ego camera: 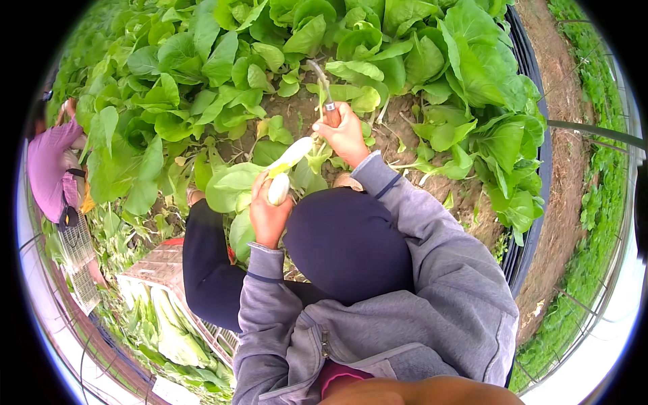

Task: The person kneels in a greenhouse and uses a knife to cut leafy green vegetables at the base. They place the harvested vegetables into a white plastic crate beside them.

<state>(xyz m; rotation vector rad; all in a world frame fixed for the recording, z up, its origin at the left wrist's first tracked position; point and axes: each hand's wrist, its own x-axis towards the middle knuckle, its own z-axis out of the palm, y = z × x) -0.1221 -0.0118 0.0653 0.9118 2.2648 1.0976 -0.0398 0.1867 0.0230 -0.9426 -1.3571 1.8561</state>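
My left hand [269,210] grips a leafy green vegetable, whose broad leaf [235,182] spreads to the left. Two thick pale stalks show there: one stalk [278,189] sits at my fingers, the other stalk [296,152] points up towards my right hand. In my right hand [344,134] is a small sickle, held by its wooden handle [332,117]. Its curved metal blade [320,75] reaches away from me, over soil and low leaves. A thin yellowish stem [321,101] runs beside the blade, by my right thumb; whether I pinch it is unclear.
Dense leafy greens [354,45] grow ahead and on both sides. Behind my left leg, a plastic crate [152,266] stands beside harvested heads [174,329]. A person in a purple top [55,162] crouches at far left. Black sheeting [541,167] edges the bed at right.
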